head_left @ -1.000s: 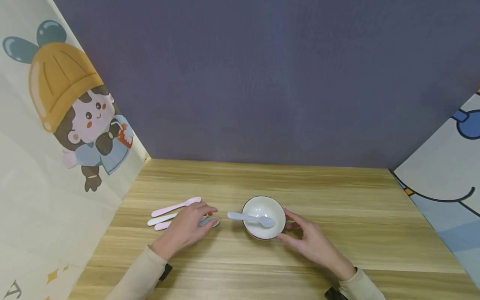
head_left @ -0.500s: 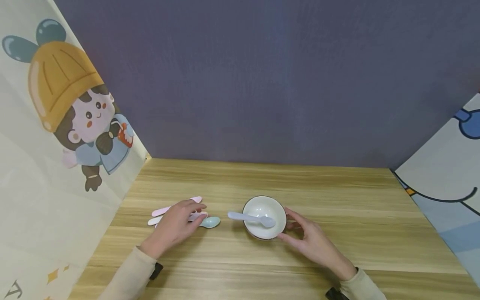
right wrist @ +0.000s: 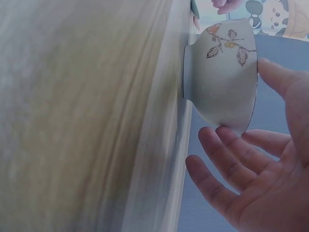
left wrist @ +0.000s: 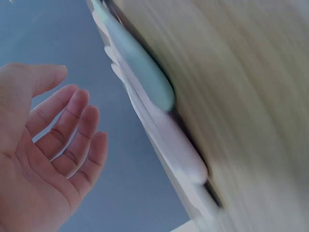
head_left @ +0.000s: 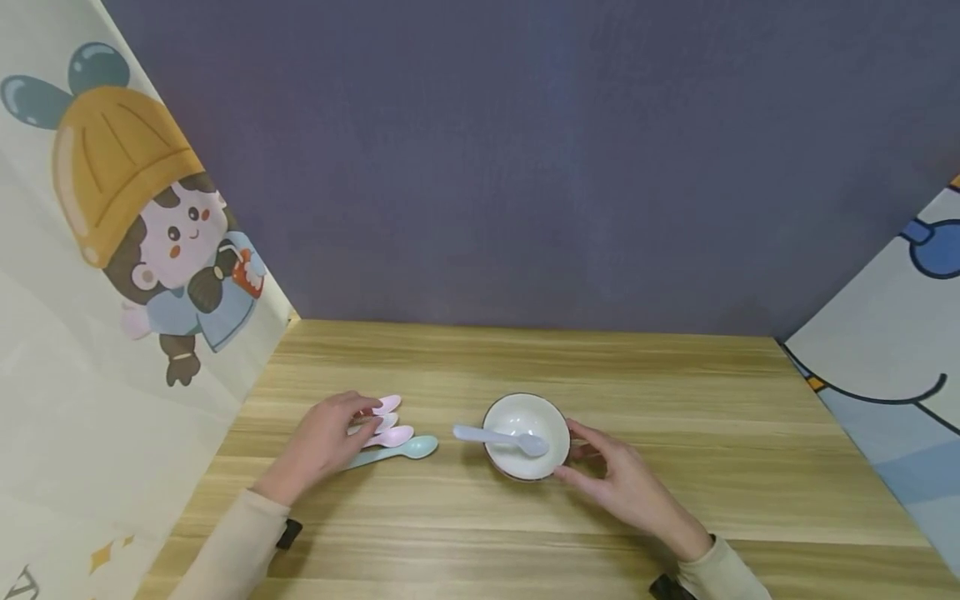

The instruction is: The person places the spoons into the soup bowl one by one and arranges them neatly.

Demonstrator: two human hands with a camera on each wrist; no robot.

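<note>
A white bowl with a dark rim stands on the wooden table. A pale blue spoon lies in it, handle pointing left over the rim. My right hand rests against the bowl's right side with loosely spread fingers. The right wrist view shows the leaf-patterned bowl beside the open right hand. Left of the bowl lie a teal spoon and pink spoons. My left hand hovers over their handles. In the left wrist view the left hand is open, clear of the teal spoon and a pink spoon.
A cartoon-printed panel walls the table's left side and another panel the right. A purple wall closes the back. Bare tabletop lies behind and to the right of the bowl.
My left hand has drawn back to the left, uncovering the teal spoon and the pink spoon heads. The right hand, bowl and blue spoon have stayed put.
</note>
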